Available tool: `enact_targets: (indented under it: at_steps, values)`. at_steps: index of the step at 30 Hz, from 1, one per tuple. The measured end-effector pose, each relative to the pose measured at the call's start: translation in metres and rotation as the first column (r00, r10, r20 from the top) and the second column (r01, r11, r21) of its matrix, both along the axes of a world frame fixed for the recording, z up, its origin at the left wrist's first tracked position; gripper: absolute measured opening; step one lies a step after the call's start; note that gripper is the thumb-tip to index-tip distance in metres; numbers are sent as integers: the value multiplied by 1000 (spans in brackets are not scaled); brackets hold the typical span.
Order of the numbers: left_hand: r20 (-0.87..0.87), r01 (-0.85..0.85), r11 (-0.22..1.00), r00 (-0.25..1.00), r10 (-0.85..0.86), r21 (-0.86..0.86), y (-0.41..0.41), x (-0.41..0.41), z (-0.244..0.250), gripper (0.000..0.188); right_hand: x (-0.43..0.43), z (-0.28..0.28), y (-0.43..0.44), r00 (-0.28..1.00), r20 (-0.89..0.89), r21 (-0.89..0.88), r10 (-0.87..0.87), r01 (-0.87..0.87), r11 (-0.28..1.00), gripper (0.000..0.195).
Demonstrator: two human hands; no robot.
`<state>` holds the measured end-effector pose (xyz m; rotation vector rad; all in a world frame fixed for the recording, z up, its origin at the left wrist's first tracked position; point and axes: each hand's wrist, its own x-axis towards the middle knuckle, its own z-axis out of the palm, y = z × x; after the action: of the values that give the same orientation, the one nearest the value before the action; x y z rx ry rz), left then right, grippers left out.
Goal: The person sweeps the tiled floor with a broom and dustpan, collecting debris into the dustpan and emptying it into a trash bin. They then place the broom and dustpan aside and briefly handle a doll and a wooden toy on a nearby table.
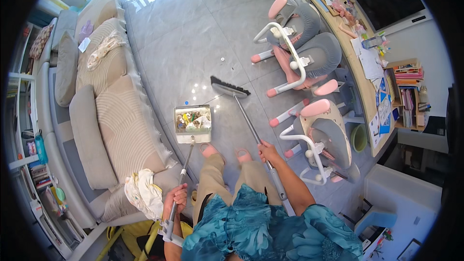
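Observation:
My left hand [175, 196] grips the pole of a long-handled dustpan [193, 138], whose pan rests on the grey tiles left of my feet. Inside the pan lies mixed litter [194, 119], with scraps of white, yellow and green. Around the grey handle of a broom [247, 116], my right hand [269, 151] is closed. The dark bristles of its head [230, 86] lie on the floor, ahead and to the right of the pan. A small blue cap [186, 103] sits just beyond the pan's far left corner. Farther off is a small white round piece [222, 59].
A sofa [119, 127] with cushions and clothes [144, 192] runs along the left. At right stand grey padded chairs [319, 52] with white frames and pink-tipped feet, beside a wooden desk [362, 94] bearing papers. A green bin [359, 137] is under the desk. Someone's bare legs [284, 63] show among the chairs.

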<state>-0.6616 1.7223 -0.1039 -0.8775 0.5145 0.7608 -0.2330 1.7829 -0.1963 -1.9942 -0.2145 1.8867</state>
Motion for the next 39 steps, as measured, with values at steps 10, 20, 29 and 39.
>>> enact_targets:
  at_steps: [10, 20, 29, 39]
  values:
    - [-8, 150, 988, 989, -150, -23, 79, -42, -13, 16, -13, 64, 94, 918, 95, 73, -384, 379, 923, 22]
    - [-47, 74, 996, 996, -77, -46, 126, -50, -17, 19, 62, -173, 290, 868, 328, 6, -373, 393, 919, 20]
    - [-54, -45, 996, 998, 41, -76, 157, -52, -9, 16, -35, -101, 228, 869, 453, -232, 202, -104, 967, 11]
    - [-61, 41, 998, 997, -44, -57, 184, -46, -14, 16, -25, 14, 176, 996, 50, 14, -68, 67, 998, 28]
